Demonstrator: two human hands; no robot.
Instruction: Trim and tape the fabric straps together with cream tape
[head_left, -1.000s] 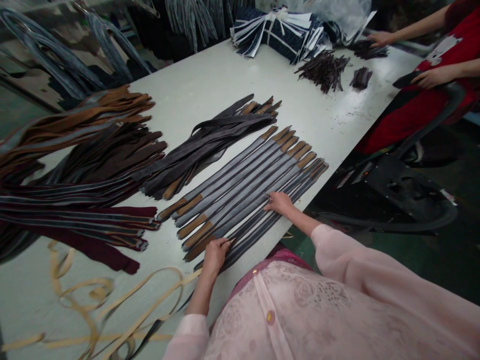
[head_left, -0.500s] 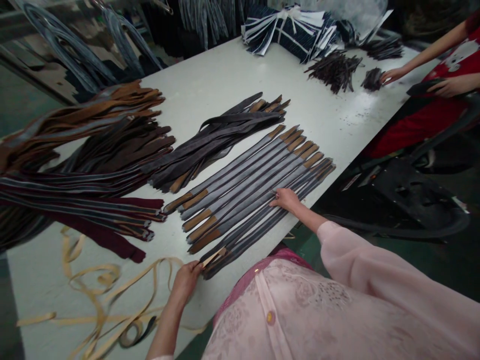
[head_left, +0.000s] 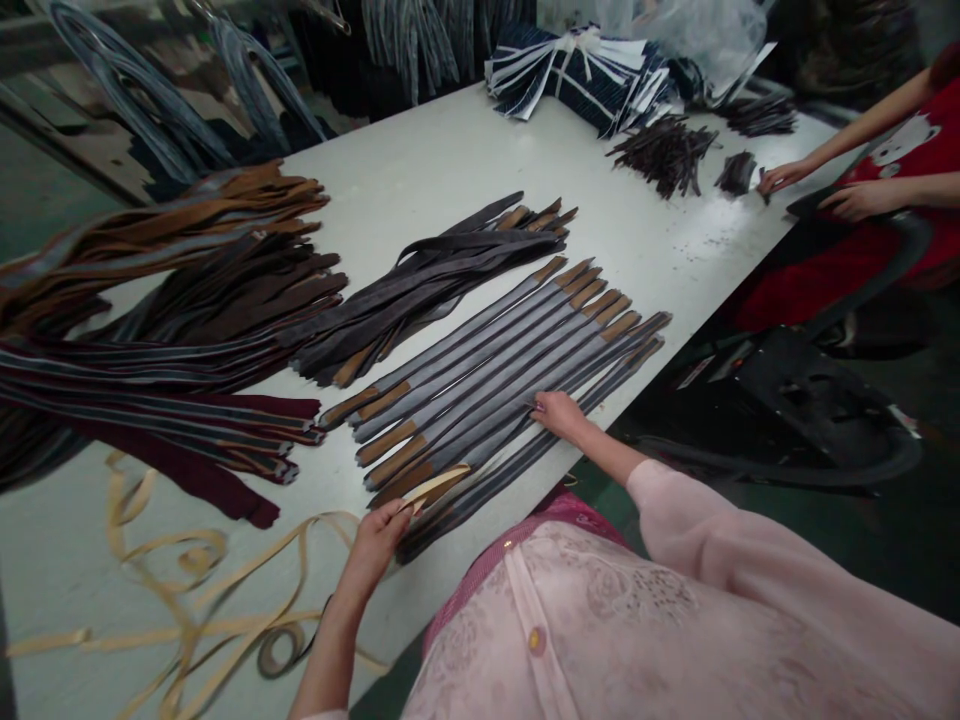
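Flat grey fabric strips with brown ends lie side by side in a slanting row. At their near left end, my left hand is closed on a pale yellow tape, whose tip points across the strips. It also seems to hold the end of a dark grey strip. My right hand pinches that dark grey strip near its middle, between the row and one or more nearer dark strips. Whether a small tool is also in the right fingers I cannot tell.
Loose yellow tape curls at the table's near left. Maroon strips, brown strips and a dark grey pile lie beyond. A tied navy bundle sits at the back. At right, a co-worker's hand is by short dark pieces.
My hands have lifted the dark strip slightly and moved it towards the row, opening a gap to the nearest strips. The yellow tape's tip has risen and swung right.
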